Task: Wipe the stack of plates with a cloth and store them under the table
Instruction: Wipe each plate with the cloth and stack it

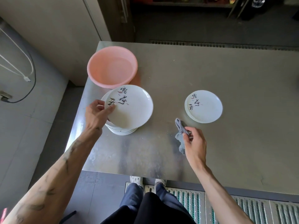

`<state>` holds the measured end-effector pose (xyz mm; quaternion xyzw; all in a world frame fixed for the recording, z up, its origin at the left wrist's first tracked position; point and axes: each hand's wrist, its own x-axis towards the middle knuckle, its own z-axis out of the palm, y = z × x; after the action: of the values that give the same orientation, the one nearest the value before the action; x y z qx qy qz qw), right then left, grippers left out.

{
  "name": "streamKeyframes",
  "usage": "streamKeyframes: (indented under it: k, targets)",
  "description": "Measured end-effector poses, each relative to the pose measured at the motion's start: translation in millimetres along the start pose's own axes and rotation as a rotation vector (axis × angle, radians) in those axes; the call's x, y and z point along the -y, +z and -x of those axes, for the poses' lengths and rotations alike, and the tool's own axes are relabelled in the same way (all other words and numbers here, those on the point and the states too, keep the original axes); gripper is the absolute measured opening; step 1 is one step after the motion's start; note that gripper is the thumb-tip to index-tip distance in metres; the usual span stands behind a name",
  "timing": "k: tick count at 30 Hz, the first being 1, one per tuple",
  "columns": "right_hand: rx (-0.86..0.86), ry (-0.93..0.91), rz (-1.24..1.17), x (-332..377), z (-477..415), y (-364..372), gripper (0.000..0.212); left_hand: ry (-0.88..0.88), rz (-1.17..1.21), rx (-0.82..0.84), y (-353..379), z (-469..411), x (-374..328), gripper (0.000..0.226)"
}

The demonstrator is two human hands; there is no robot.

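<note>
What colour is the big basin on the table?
Pale pink basin, seen in the head view.

left hand [96, 114] pinching top plate [131, 109], right hand [195, 143] gripping cloth [179, 127]

Your steel table [210, 70] bears a pink basin [97, 68] beyond your left hand [95, 115], a tall plate stack [123, 130] beside that hand — and a short stack [203, 106] beyond your right hand [194, 141].
</note>
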<state>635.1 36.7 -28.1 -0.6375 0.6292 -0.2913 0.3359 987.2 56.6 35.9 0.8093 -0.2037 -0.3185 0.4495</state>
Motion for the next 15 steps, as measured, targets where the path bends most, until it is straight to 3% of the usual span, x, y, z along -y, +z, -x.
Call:
streamKeyframes:
  k: [9, 15]
  targets:
    - [-0.182, 0.04, 0.003, -24, -10, -42, 0.022, 0.088, -0.089, 0.22, 108, 77, 56, 0.03]
    - [-0.005, -0.001, 0.059, -31, -3, -9, 0.022, -0.031, -0.196, 0.249, 147, 81, 120, 0.026]
